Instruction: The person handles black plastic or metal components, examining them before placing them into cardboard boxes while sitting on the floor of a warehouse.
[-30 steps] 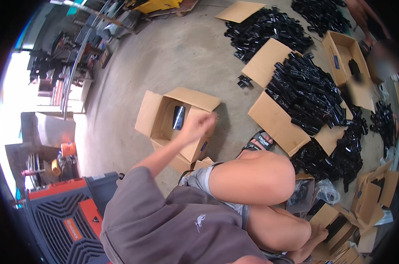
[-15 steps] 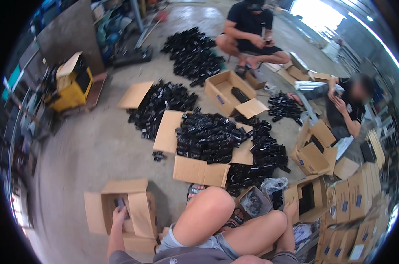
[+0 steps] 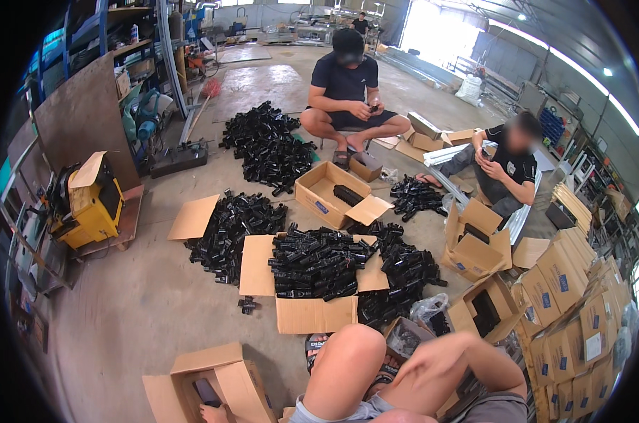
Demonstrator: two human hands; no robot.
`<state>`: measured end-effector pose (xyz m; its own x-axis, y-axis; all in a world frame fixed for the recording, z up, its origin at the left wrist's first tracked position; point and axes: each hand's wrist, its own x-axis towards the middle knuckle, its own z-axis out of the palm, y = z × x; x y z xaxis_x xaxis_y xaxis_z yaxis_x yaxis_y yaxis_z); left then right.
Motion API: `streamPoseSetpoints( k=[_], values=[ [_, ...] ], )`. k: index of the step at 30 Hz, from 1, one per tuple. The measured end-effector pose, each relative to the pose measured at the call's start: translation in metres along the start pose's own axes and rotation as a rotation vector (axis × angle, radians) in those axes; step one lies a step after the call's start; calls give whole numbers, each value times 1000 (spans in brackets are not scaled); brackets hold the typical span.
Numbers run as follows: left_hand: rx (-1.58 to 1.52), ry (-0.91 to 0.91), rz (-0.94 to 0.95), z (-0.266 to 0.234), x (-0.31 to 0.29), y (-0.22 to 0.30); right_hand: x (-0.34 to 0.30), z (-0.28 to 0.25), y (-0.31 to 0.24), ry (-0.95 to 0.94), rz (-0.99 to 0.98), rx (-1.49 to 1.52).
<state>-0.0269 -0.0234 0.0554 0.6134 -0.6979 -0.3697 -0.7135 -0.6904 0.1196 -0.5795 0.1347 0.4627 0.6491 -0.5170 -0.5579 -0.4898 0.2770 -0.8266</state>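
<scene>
At lower left my left hand (image 3: 214, 412) reaches into an open cardboard box (image 3: 247, 386), its fingers closed round the end of a dark, smooth, oblong piece (image 3: 207, 392). The piece's exact kind cannot be made out. My right hand (image 3: 424, 365) hangs over my right thigh, blurred by motion, so its fingers and anything in them are unclear. Close by is a small carton (image 3: 398, 341) lined with clear plastic. Ahead of my knees, black plastic parts (image 3: 316, 262) lie heaped on an opened-out carton (image 3: 317, 315).
More black parts form heaps (image 3: 266, 148) on the floor. An open carton (image 3: 480, 316) stands at my right beside stacked cartons (image 3: 549, 289). Two co-workers (image 3: 344, 88) sit ahead, handling small items, near other open cartons (image 3: 319, 194). A yellow machine (image 3: 87, 211) stands at left.
My right hand has left the flap of the right-hand carton and swung left over my thigh. My left hand stays in its box with the dark piece. The view has tilted up.
</scene>
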Motion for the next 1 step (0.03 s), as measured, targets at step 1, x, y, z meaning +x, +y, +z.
streamPoseSetpoints(
  k=[1],
  values=[
    [10, 2, 8, 8, -3, 3, 38, 51, 21, 11, 19, 0]
  ],
)
